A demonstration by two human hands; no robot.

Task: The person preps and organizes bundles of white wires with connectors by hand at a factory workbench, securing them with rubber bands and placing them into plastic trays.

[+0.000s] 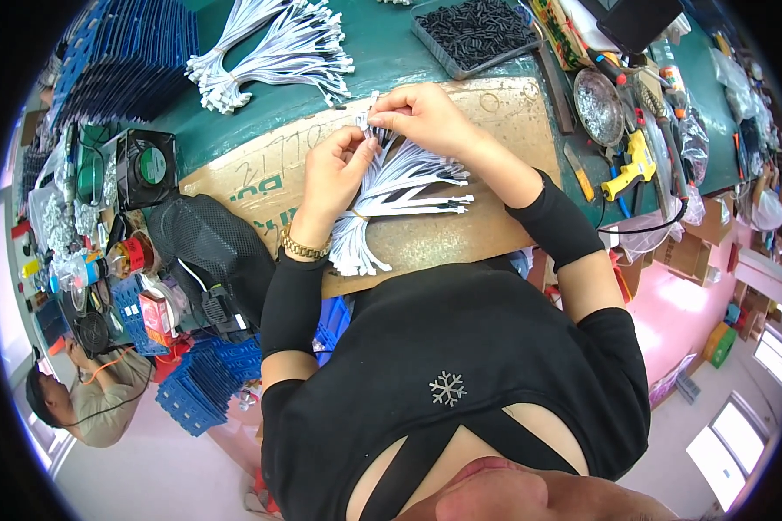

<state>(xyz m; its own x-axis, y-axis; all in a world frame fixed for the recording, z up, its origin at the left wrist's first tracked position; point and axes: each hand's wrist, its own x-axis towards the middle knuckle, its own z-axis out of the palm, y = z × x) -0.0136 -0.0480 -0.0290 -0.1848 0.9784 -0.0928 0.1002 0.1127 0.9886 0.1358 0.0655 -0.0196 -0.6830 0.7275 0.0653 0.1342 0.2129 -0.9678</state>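
Observation:
A bundle of thin white cables (pixel 391 193), some with dark ends, lies across a brown cardboard sheet (pixel 487 226). At the bundle's far end, my left hand (pixel 337 172) is closed, thumb and fingers pinching a white cable. My right hand (pixel 427 120) meets it from the right, its thumb and forefinger pressed together close to the cable's end. The small piece between the right fingertips is mostly hidden. Beyond the hands, more bundles of white cables (pixel 274 56) rest on the green table (pixel 365 39).
A clear tray of small black tubes (pixel 478 39) stands at the back. On the right lie a metal bowl (pixel 599 108), a yellow glue gun (pixel 632 165) and a yellow-handled knife (pixel 579 173). To the left are blue stacked racks (pixel 126 56), a fan (pixel 145 168) and another person (pixel 104 399).

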